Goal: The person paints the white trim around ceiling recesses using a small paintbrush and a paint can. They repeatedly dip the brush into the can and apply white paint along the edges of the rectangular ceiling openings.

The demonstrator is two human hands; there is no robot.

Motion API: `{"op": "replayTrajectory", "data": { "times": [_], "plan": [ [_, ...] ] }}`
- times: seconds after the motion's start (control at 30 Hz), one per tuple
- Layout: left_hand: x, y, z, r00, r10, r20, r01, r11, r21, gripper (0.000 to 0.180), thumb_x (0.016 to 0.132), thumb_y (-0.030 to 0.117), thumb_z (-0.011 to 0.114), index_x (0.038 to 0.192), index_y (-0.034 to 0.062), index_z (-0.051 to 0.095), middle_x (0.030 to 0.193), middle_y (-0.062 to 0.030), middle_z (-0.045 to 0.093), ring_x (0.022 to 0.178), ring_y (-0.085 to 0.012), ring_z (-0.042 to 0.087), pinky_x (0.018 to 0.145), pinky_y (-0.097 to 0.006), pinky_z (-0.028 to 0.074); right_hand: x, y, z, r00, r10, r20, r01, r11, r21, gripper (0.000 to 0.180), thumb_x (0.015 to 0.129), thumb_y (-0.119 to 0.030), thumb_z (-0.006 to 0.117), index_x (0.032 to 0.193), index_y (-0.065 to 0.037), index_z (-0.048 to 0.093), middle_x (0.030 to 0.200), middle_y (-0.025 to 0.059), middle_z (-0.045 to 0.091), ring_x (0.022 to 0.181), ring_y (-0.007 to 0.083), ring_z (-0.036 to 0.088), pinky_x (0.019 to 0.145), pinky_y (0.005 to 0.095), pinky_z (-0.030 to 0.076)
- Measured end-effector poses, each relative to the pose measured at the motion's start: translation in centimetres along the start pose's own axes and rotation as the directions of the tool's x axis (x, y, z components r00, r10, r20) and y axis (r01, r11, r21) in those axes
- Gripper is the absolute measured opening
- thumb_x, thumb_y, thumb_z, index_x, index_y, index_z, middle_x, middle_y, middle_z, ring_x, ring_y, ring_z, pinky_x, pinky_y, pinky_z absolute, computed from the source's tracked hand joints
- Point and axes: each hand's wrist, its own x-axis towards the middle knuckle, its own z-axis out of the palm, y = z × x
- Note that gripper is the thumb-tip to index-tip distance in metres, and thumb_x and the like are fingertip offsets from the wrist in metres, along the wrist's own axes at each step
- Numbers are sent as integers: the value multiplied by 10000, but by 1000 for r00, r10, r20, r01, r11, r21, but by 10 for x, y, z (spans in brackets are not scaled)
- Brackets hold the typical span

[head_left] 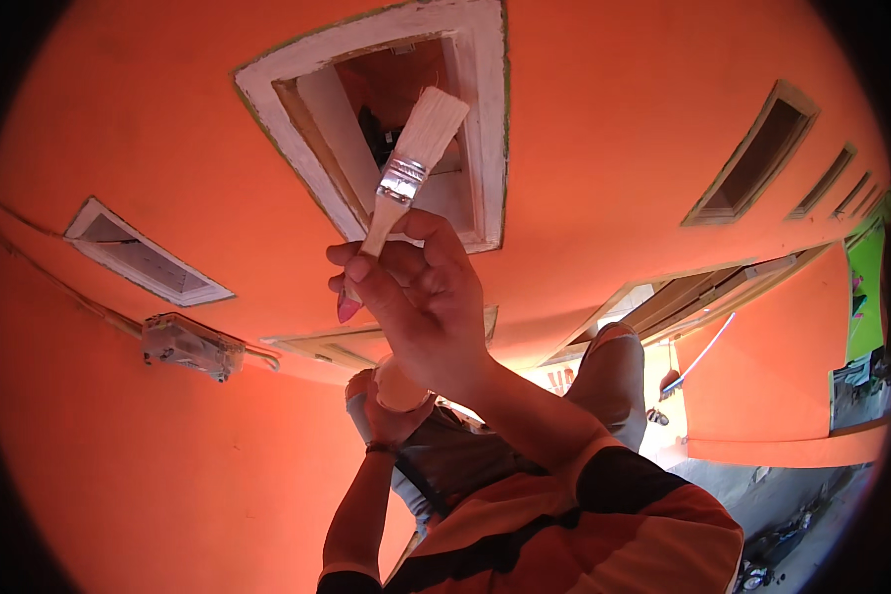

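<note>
My right hand (431, 292) is raised in front of the orange wall. It grips the wooden handle of a flat paintbrush (403, 180), whose handle tip is reddish. The pale bristles point up and to the right, before a white-framed opening (483, 129), and a metal ferrule joins them to the handle. Lower down, my left hand (394, 421) is closed around a pale, round cup-like container (401, 384). My right hand and wrist partly cover this container, and its contents cannot be seen.
A small framed opening (148, 255) and a clear box with cables (193, 346) are on the left. More framed vents (757, 153) run along the right. My bent knee (612, 381) shows below, with a broom (671, 381) beyond and cluttered items (787, 544) on the floor.
</note>
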Motion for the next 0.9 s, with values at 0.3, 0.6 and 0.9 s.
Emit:
{"op": "replayTrajectory", "data": {
  "times": [0.3,0.6,0.9],
  "plan": [
    [-1,-45,12,990,-117,81,123,989,-81,938,557,355,980,1298,41,496,1189,-103,626,1060,-228,647,885,-381,555,42,10,33,925,-335,-176,333,942,-43,251,1018,-62,596,1162,4,401,715,96,671,637,81,632,552,242,481],
    [1,-55,11,991,5,136,-14,998,67,840,665,393,924,1305,42,508,1222,-120,630,1087,-284,646,892,-407,529,40,-5,36,984,-149,-98,149,989,-6,300,988,29,596,1242,35,436,989,173,726,754,172,694,675,308,585],
    [5,-50,14,993,-24,112,16,998,67,899,579,346,965,1280,36,496,1154,-162,694,1035,-302,705,849,-412,580,35,-11,25,972,-192,-136,190,981,-29,302,979,19,625,1233,31,460,942,153,730,687,166,677,645,292,566]
  ]
}}
